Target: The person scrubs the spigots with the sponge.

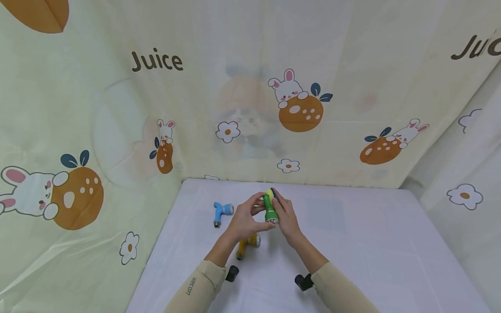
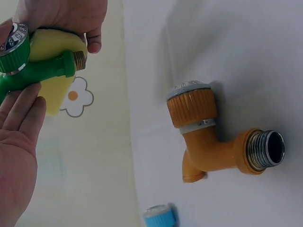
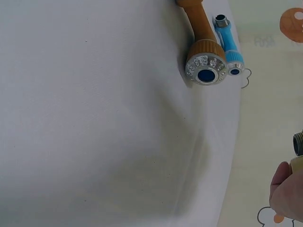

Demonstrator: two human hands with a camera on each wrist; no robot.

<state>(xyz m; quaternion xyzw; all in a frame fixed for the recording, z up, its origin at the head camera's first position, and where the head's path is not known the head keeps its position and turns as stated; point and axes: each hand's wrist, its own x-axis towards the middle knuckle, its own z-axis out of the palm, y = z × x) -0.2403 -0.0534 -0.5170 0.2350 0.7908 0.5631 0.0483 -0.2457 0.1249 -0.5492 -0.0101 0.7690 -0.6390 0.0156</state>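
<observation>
Above the table, my left hand grips a green tap, its thumb near the round knob end. My right hand holds a yellow sponge with a dark side against the tap. In the left wrist view the sponge lies behind the green tap, next to its threaded brass end. The right wrist view catches only part of the right hand at its edge; most of the tap is out of that frame.
An orange tap lies on the white tabletop, below the left hand. Farther back and left is a light blue tap. Printed curtains stand behind the table and at both sides.
</observation>
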